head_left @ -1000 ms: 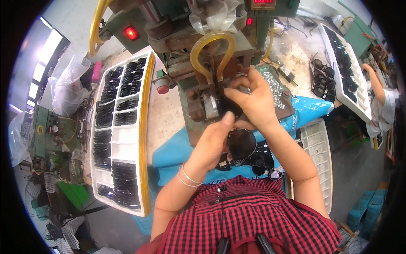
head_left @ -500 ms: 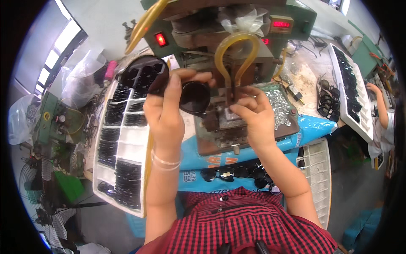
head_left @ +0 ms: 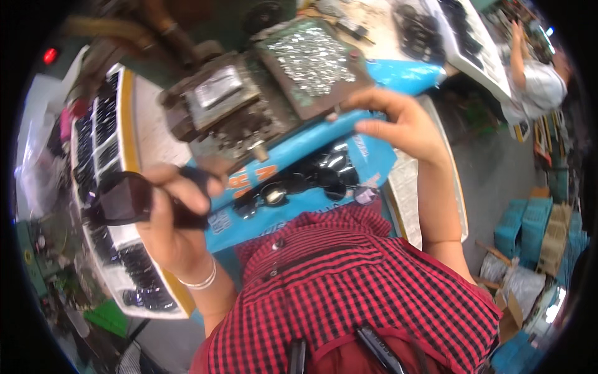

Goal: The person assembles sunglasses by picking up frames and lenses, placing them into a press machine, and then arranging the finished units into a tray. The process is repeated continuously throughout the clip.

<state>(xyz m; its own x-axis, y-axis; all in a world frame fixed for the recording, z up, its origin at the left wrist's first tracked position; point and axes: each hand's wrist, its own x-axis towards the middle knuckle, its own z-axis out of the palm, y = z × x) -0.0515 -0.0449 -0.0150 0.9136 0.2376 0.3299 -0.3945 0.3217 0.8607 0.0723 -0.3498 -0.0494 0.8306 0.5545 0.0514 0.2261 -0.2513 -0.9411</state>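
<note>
Workshop counter point(head_left: 156, 121): the left hand point(head_left: 171, 240) pinches dark sunglasses point(head_left: 126, 198) at nine o'clock, clear of the metal block point(head_left: 218, 90) at eleven; the right hand point(head_left: 405, 128), at two, curves loosely spread. Other pairs point(head_left: 336, 187) (finished or pending, unclear) lie mid-dial on blue sheeting point(head_left: 311, 140).

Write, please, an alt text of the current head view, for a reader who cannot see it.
A person's left hand holds dark sunglasses near a white tray of dark lenses, while the open right hand is near a blue plastic sheet with more glasses on it. Beyond are a metal machine and shiny metal pieces.
</note>
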